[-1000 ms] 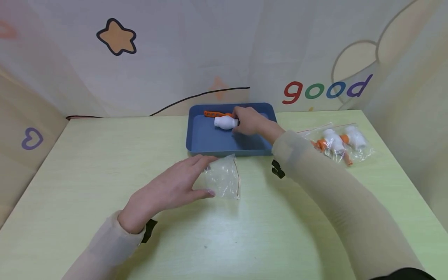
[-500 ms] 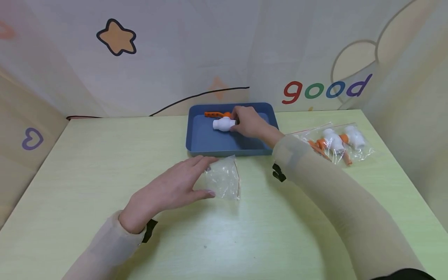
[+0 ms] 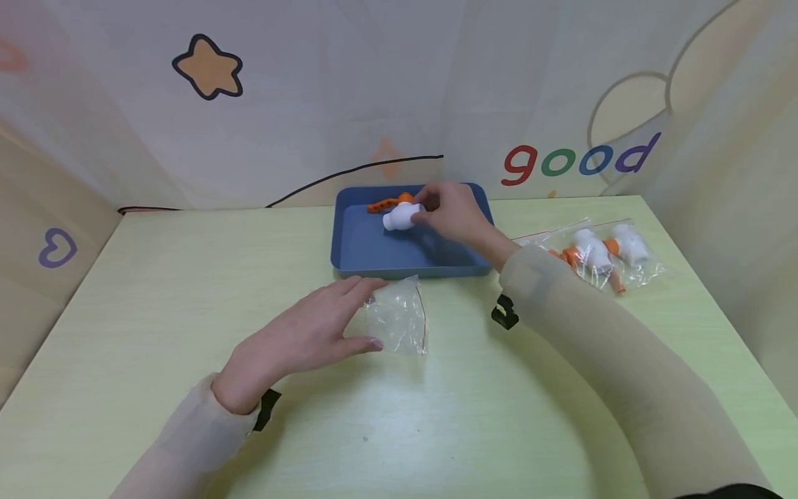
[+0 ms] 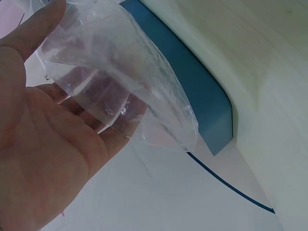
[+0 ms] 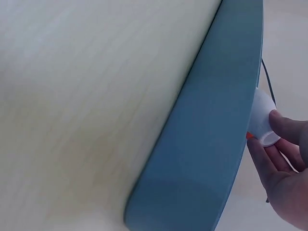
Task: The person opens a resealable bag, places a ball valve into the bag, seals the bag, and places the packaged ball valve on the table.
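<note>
In the head view my right hand point(image 3: 455, 211) pinches a white plastic ball valve point(image 3: 400, 216) with an orange lever handle point(image 3: 383, 205), over the blue tray point(image 3: 355, 246). Its thumb and fingertips close on one end of the body. From the right wrist, the white valve body point(image 5: 262, 118) shows past the tray wall, between thumb and fingers. My left hand point(image 3: 305, 329) holds a clear plastic bag point(image 3: 399, 319) just in front of the tray. Seen from the left wrist, the bag point(image 4: 120, 72) spreads between thumb and fingers, with nothing visible inside.
Right of the tray, clear bags with more white and orange ball valves point(image 3: 595, 253) lie on the pale green table point(image 3: 156, 298). A printed cloth curtain point(image 3: 312, 90) stands behind and at both sides. The right sleeve point(image 3: 586, 346) reaches across the table's right half.
My right hand has lifted and turned the valve slightly within the tray, its handle now tilted. The left hand and its bag have stayed in place.
</note>
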`<state>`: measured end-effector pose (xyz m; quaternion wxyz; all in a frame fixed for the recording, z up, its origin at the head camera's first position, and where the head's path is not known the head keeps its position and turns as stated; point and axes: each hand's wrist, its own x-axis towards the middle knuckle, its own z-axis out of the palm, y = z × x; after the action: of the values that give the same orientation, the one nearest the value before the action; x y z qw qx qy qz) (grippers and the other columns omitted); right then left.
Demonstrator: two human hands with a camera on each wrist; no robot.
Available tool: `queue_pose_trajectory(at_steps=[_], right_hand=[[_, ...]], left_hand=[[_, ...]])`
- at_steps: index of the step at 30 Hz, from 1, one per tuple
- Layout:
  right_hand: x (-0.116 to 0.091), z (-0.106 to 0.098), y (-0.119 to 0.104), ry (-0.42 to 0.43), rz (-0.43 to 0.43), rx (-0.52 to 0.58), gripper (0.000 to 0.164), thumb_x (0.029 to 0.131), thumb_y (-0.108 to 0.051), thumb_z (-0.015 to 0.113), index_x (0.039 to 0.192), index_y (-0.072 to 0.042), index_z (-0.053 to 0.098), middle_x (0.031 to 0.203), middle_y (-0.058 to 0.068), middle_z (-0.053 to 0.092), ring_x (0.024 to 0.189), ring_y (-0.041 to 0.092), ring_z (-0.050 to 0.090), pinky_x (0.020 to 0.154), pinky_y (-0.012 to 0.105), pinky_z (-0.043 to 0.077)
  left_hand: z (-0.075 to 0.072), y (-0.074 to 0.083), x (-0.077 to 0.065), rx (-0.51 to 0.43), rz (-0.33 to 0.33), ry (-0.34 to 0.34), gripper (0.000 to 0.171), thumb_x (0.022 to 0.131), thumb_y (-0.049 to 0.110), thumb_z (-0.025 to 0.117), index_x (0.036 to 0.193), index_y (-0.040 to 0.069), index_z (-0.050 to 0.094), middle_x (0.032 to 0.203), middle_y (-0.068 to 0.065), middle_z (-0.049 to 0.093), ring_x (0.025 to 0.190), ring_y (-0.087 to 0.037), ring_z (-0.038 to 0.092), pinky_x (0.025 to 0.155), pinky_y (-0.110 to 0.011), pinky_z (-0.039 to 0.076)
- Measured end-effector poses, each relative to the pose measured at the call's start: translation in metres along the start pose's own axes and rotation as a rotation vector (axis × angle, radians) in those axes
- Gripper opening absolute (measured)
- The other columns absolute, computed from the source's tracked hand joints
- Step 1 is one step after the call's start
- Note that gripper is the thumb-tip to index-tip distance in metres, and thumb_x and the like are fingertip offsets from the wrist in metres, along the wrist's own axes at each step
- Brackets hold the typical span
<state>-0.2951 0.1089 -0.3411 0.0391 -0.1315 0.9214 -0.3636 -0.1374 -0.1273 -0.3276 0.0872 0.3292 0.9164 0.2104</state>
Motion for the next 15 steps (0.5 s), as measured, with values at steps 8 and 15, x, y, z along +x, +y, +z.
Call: queue_pose_trajectory(at_steps=[8, 15], right_hand=[[-0.013, -0.002, 0.002, 0.025, -0.007, 0.056, 0.026, 0.083, -0.02, 0.077, 0.107, -0.01, 0.071, 0.1, 0.004, 0.067, 0.091, 0.019, 0.06, 0.081, 0.035, 0.049], [-0.026, -0.007, -0.003, 0.076, -0.076, 0.096, 0.026, 0.081, -0.02, 0.08, 0.104, -0.01, 0.073, 0.093, 0.003, 0.07, 0.086, 0.015, 0.063, 0.078, 0.034, 0.05]], left_hand=[[0.0, -0.002, 0.003, -0.017, -0.011, 0.0, 0.076, 0.083, 0.044, 0.074, 0.144, 0.014, 0.039, 0.134, 0.001, 0.049, 0.112, -0.013, 0.052, 0.095, -0.033, 0.045], [-0.001, -0.006, 0.005, -0.036, -0.017, 0.021, 0.078, 0.083, 0.042, 0.074, 0.145, 0.014, 0.036, 0.136, -0.001, 0.048, 0.112, -0.014, 0.053, 0.095, -0.035, 0.045]])
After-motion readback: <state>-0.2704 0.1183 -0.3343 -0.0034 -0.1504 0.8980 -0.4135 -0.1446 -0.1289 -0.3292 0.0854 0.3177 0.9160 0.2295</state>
